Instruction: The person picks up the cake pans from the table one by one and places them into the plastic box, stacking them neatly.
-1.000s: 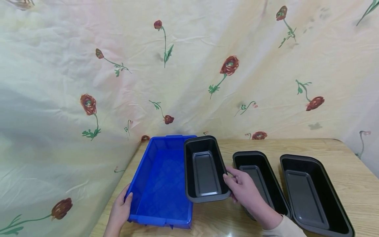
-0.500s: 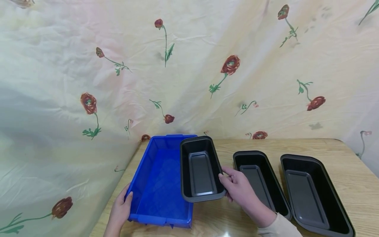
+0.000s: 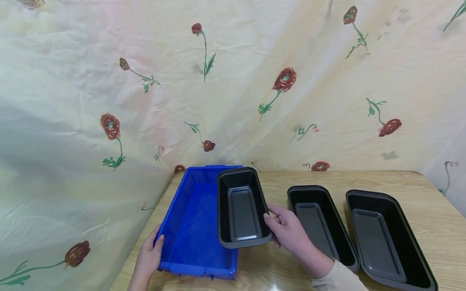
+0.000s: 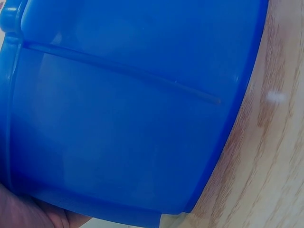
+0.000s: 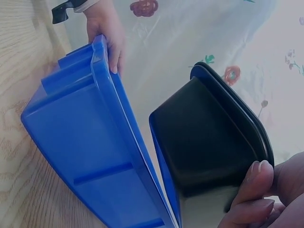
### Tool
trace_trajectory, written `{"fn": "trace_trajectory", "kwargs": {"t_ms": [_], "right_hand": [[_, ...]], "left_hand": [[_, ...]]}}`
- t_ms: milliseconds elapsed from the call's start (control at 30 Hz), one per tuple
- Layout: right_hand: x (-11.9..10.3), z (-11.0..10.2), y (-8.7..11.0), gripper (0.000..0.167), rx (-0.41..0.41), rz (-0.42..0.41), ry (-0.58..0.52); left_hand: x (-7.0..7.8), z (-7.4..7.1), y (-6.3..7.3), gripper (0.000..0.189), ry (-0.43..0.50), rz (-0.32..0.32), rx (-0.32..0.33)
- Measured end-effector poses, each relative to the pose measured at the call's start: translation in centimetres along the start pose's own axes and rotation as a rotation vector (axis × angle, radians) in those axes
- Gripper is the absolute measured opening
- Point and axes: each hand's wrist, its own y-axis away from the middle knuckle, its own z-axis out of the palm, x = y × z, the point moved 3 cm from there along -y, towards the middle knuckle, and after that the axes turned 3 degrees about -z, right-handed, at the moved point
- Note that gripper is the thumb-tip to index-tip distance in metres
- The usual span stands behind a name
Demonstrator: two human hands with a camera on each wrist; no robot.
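Beyond the left hand (image 3: 148, 252) and the right hand (image 3: 289, 236) we see a flowered cloth (image 3: 233, 93) behind everything, and beneath them a wooden table (image 3: 260, 270). Between the two hands, reaching out from the left one, stands a blue bin (image 3: 191, 230). To the right of the right hand we find the outer black pan (image 3: 378, 242), well apart from it, and then the inner black pan (image 3: 314, 226), partly behind that hand. Just left of the right hand is the held black pan (image 3: 244, 218), above the right side of the bin; we cannot tell whether the two touch. At the right wrist we notice a pale sleeve (image 3: 338, 277). The right hand pinches the held black pan near its closest right corner, while the left hand grips the bin's left rim.
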Motion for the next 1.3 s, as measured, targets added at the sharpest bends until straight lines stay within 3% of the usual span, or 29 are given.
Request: {"fn": "trace_trajectory", "kwargs": {"t_ms": [533,1300], "right_hand": [[0.1,1.6,-0.5,0.055,-0.040,-0.014,-0.060],[0.4,3.8,-1.2,0.049,-0.037,-0.007,-0.137]], "left_hand": [[0.0,0.0,0.1,0.049,0.016,0.006,0.011],[0.1,-0.2,0.3,0.047,0.028,0.035,0.032]]}}
